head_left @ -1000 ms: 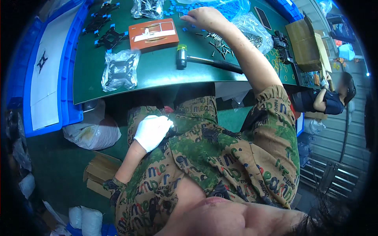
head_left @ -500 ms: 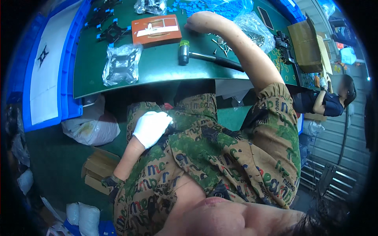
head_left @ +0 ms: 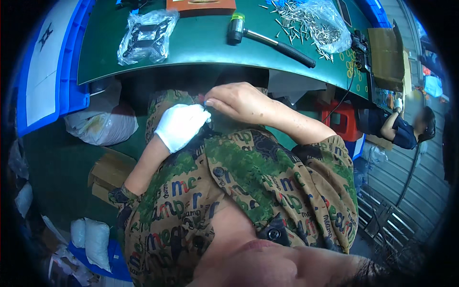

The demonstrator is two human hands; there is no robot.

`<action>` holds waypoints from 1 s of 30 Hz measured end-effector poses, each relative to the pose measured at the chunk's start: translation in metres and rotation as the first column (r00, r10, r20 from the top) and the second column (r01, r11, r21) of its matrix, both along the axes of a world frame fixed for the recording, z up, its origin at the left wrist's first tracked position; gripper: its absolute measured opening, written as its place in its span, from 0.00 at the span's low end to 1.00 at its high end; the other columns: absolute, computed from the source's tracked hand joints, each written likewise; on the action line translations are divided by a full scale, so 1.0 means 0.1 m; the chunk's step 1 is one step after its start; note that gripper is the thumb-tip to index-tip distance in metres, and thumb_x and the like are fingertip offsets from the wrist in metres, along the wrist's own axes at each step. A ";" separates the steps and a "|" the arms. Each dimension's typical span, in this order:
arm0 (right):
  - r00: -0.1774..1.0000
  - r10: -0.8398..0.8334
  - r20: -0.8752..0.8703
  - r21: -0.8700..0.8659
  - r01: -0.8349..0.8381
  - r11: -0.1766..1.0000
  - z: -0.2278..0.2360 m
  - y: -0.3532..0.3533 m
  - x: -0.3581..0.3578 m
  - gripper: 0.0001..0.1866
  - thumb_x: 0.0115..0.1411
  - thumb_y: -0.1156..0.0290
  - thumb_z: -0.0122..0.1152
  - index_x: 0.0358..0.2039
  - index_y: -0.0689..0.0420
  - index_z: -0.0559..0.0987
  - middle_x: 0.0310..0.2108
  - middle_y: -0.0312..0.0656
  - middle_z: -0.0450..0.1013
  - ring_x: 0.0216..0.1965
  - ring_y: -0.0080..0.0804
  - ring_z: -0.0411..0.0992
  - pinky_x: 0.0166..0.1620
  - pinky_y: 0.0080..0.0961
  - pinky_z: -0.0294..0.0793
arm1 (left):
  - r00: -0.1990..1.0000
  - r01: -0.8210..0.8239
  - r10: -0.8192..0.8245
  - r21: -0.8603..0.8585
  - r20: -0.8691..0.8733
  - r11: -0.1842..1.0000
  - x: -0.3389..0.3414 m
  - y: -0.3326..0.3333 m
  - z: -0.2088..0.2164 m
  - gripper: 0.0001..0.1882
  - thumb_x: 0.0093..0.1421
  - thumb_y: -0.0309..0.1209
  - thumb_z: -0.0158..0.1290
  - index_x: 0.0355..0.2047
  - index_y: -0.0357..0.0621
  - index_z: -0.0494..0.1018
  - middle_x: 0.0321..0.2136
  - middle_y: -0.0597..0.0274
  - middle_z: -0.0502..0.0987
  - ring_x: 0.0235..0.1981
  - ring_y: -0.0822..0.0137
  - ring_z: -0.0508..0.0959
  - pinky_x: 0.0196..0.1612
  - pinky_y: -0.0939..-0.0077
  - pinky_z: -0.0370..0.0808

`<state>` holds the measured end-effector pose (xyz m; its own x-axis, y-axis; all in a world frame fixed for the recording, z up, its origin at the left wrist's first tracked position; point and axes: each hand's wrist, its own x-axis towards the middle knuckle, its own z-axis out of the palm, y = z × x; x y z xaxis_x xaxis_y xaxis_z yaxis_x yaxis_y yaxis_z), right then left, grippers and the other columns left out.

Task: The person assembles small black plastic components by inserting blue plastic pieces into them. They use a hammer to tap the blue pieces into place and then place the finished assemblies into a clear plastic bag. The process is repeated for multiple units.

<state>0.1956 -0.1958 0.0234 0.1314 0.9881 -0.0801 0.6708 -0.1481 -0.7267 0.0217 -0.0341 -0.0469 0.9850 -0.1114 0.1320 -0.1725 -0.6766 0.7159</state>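
So your left hand [head_left: 180,126], the one in the white glove, has its fingers curled in with the tips pinched nearly closed. Looks like it's got a small dark piece [head_left: 205,106] there, too tiny and too covered to say what kind. Your right hand [head_left: 237,101] is bare, loosely curled, fingertips right up against the glove at that same piece; can't tell whether it has a grip on it too. Both hands and the piece are over your lap, just off the near edge of the bench [head_left: 201,40].

Counts, as far as I can make out: one hammer [head_left: 275,44], lying with its head left and its black handle angled toward the near edge. One bagged dark bracket [head_left: 148,38] by the near left corner. One orange box [head_left: 203,5] farther in from the near edge, cut off by the view. One clear bag [head_left: 330,28] full of screws toward the right end, with loads of loose silver screws [head_left: 292,29] beside it, way too many and too overlapped to count. Several yellow rings [head_left: 350,72] close to the right end. One phone [head_left: 344,13], partly cut off. Off the left edge, one blue tray [head_left: 69,71] with one dark X-shaped part [head_left: 46,34] in it.
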 end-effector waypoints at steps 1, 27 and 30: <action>1.000 0.019 0.006 -0.013 -0.019 1.000 -0.02 -0.03 -0.02 0.13 0.71 0.62 0.55 0.41 0.59 0.79 0.34 0.51 0.78 0.38 0.52 0.78 0.43 0.45 0.78 | 0.996 -0.016 0.012 -0.046 -0.087 0.999 0.00 0.00 0.03 0.10 0.65 0.35 0.49 0.36 0.48 0.79 0.23 0.61 0.77 0.26 0.60 0.78 0.31 0.63 0.74; 0.973 0.207 -0.099 -0.189 -0.223 0.956 0.05 -0.07 0.08 0.16 0.74 0.58 0.49 0.40 0.58 0.75 0.32 0.55 0.77 0.38 0.59 0.77 0.44 0.50 0.78 | 0.990 0.104 -0.107 0.035 0.091 0.994 -0.03 -0.04 0.06 0.09 0.57 0.29 0.57 0.38 0.48 0.82 0.30 0.60 0.81 0.33 0.55 0.80 0.38 0.61 0.77; 0.957 0.282 -0.067 -0.203 -0.289 0.935 0.11 -0.07 0.06 0.15 0.74 0.59 0.49 0.39 0.59 0.75 0.32 0.55 0.77 0.38 0.58 0.77 0.44 0.50 0.78 | 0.982 0.087 -0.080 -0.032 0.173 0.996 -0.08 -0.09 -0.01 0.09 0.57 0.29 0.57 0.37 0.47 0.83 0.30 0.60 0.81 0.31 0.55 0.79 0.39 0.62 0.77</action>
